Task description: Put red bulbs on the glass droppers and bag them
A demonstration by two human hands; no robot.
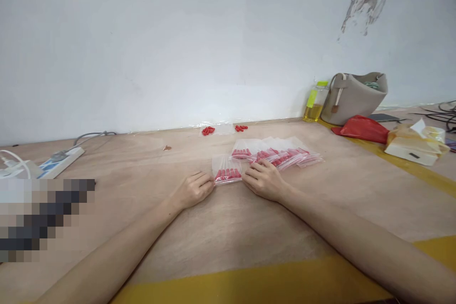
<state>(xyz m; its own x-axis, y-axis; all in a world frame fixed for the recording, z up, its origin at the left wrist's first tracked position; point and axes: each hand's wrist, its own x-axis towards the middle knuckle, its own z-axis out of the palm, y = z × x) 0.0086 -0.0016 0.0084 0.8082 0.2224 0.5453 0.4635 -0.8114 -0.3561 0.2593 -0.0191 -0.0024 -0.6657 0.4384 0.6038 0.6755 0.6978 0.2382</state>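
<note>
Between my two hands a small clear plastic bag [227, 168] lies flat on the table, with several red pieces lined up along its near edge. My left hand [196, 189] has its fingers closed on the bag's near left corner. At the near right corner, my right hand [262, 180] grips the same bag with curled fingers; the fingertips are partly hidden. Just beyond and to the right, a fanned row of similar filled bags [281, 152] overlaps on the table, close to my right hand.
Loose red pieces [208, 130] lie on clear plastic by the wall. A power strip [60, 164] is at the left. At the right are a bottle of yellow liquid [315, 102], a grey bag [356, 99], a red pouch [363, 129] and a paper package [413, 145]. Yellow tape [221, 280] crosses the table's front.
</note>
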